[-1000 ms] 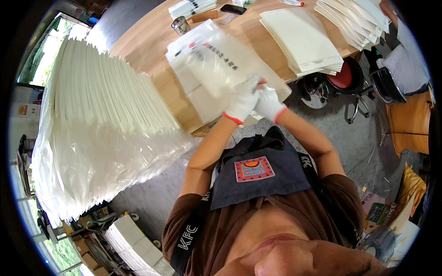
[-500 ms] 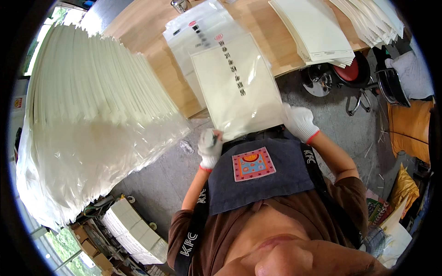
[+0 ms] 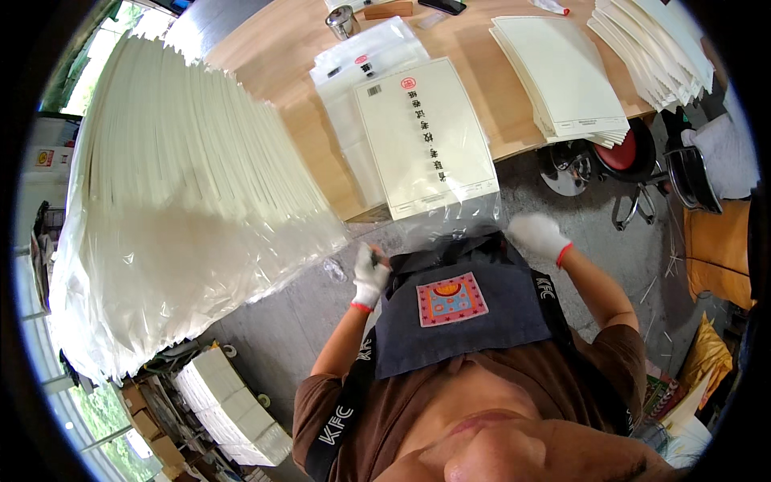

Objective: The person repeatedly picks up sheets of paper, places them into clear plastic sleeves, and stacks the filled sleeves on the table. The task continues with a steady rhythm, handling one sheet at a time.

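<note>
A cream sheaf of paper (image 3: 426, 132) with a red round mark and dark printing lies in a clear plastic bag (image 3: 454, 218), whose bare end hangs over the table's near edge toward my apron. My left hand (image 3: 371, 273), in a white glove with a red cuff, is just left of the bag's near end. Its fingers are curled, with something small and dark at the tips that I cannot make out. To the right of the bag's end is my right hand (image 3: 538, 234), gloved alike; motion blurs its fingers. Clear printed bags (image 3: 345, 96) lie under the filled one.
A tall pile of cream sheets (image 3: 185, 145) in plastic wrap stands at left. Two paper stacks, one nearer (image 3: 562, 72) and one at the far right (image 3: 650, 52), lie on the wooden table (image 3: 281, 104). A metal cup (image 3: 343, 22) stands at the back. A stool (image 3: 618, 153) is at right.
The paper sheaf now lies flat on the table, farther from me, with the bag's clear end showing. Both hands have come away from the paper's near corners.
</note>
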`<state>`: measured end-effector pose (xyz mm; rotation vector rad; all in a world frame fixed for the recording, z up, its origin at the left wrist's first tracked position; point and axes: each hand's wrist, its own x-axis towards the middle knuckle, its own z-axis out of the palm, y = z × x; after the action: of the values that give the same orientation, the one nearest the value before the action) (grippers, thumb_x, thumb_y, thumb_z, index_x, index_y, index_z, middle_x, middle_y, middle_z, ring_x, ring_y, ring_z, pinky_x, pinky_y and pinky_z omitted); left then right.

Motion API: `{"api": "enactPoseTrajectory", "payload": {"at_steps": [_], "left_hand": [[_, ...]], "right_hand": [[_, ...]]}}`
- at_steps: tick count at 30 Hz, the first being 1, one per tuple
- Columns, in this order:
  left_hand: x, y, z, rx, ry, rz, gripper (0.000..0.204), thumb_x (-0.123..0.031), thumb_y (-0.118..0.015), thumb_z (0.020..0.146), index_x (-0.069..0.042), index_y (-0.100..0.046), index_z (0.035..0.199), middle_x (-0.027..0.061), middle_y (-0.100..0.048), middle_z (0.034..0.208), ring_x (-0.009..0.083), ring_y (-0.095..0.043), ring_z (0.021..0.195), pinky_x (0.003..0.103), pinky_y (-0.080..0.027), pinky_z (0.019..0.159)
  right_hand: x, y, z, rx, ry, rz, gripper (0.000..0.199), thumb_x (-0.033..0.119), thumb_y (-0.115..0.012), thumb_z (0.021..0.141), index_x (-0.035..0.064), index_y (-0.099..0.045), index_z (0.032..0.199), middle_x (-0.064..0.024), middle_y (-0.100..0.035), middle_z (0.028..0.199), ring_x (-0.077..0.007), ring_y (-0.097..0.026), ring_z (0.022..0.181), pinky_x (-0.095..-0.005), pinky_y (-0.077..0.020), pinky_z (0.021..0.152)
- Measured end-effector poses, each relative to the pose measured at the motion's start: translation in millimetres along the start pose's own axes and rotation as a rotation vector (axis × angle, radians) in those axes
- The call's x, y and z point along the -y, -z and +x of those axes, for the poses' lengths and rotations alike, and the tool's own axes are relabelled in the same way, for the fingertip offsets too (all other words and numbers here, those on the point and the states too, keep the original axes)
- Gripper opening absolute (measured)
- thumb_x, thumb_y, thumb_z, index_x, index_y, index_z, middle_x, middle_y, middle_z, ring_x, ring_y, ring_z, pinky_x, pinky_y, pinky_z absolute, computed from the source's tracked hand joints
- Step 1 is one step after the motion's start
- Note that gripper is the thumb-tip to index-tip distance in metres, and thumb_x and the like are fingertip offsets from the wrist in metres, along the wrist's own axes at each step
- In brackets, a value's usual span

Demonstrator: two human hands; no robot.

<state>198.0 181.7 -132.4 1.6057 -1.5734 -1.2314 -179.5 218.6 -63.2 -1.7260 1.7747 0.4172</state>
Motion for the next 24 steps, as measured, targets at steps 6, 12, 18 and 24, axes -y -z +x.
{"api": "enactPoseTrajectory", "payload": {"at_steps": [6, 12, 18, 24], "left_hand": [[-7, -33, 71, 0.150, -0.046, 0.022, 0.035, -0.036, -0.057, 0.089, -0.002, -0.058, 0.098, 0.0108, -0.061, 0.084, 0.0158, -0.055, 0.077, 0.031, -0.046, 0.067], [-242, 23, 42, 0.114, -0.416, 0.362, 0.022, -0.024, -0.057, 0.090, -0.002, -0.057, 0.085, 0.0114, -0.053, 0.071, 0.0196, -0.057, 0.070, 0.033, -0.045, 0.064], [-365, 114, -56, -0.401, -0.948, 0.832, 0.014, -0.009, -0.065, 0.077, -0.008, -0.060, 0.090, 0.0083, -0.059, 0.087, 0.0246, -0.061, 0.073, 0.032, -0.049, 0.061], [-431, 242, -94, -1.396, -0.822, 0.459, 0.033, -0.019, -0.047, 0.091, 0.002, -0.060, 0.114, 0.0137, -0.064, 0.105, 0.0181, -0.060, 0.095, 0.028, -0.047, 0.082]], "right_hand": [[-31, -33, 115, -0.581, 0.194, 1.007, 0.041, 0.036, -0.045, 0.093, 0.0015, -0.058, 0.111, -0.0137, -0.064, 0.105, -0.0271, -0.059, 0.099, -0.0341, -0.0441, 0.086], [36, -48, 124, -0.051, 0.419, 1.991, 0.040, 0.029, -0.053, 0.093, 0.0039, -0.048, 0.123, -0.0083, -0.055, 0.120, -0.0174, -0.054, 0.108, -0.0356, -0.0455, 0.091], [122, 120, 63, -0.103, 0.783, 1.839, 0.047, 0.026, -0.054, 0.093, 0.0004, -0.043, 0.130, -0.0099, -0.053, 0.126, -0.0185, -0.051, 0.114, -0.0340, -0.0418, 0.096], [268, 341, 19, -0.174, 1.336, 1.332, 0.033, 0.034, -0.052, 0.093, 0.0022, -0.057, 0.101, -0.0080, -0.061, 0.090, -0.0133, -0.057, 0.078, -0.0281, -0.0453, 0.067]]}}
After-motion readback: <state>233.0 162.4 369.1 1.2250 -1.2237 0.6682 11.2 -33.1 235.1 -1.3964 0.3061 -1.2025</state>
